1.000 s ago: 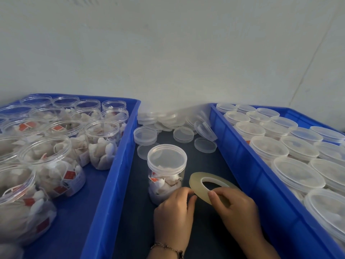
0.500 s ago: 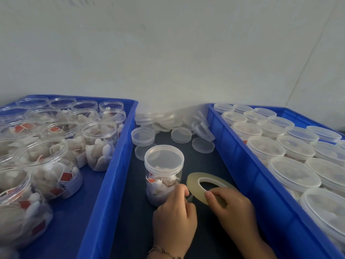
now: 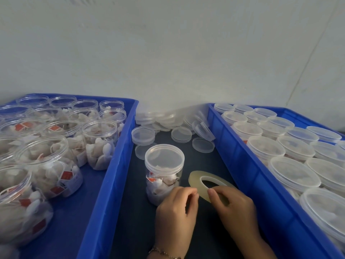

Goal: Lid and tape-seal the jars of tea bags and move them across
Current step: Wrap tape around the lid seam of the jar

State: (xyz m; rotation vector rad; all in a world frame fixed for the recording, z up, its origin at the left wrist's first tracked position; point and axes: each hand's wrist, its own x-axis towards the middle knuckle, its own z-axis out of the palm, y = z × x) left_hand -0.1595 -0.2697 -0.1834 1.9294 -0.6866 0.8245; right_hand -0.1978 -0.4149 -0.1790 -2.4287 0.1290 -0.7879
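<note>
Open room: a dark strip of tabletop (image 3: 134, 212) runs between two blue bins, and the part near the person is bare.
Left edge: the left blue bin (image 3: 112, 174) has a tall wall right beside the strip.
Right edge: the right blue bin (image 3: 242, 165) has a tall wall on the other side, close to the tape.
Far edge: a pale wall (image 3: 168, 53) stands behind it all.
Things in the way: loose lids (image 3: 181, 134) lie in a heap at the far end of the strip, some flat and some tipped up.
Left bin: open jars (image 3: 99, 144) full of tea bags stand in it with no lids on.
Right bin: jars with lids on (image 3: 294, 173) fill it, packed close.
Task jar: the jar (image 3: 163, 172) stands up straight in the middle of the strip with its lid on, and tea bags show inside.
Tape: the tape roll (image 3: 207, 186) is tilted, just right of the jar.
Left hand: the left hand (image 3: 174, 212) is low beside the jar with its fingers curled and the tips pinched tight. I cannot tell if tape is between them.
Right hand: the right hand (image 3: 231, 204) holds the near edge of the tape roll with curled fingers.
Wrist: a thin bracelet (image 3: 164, 253) is on the left wrist.
</note>
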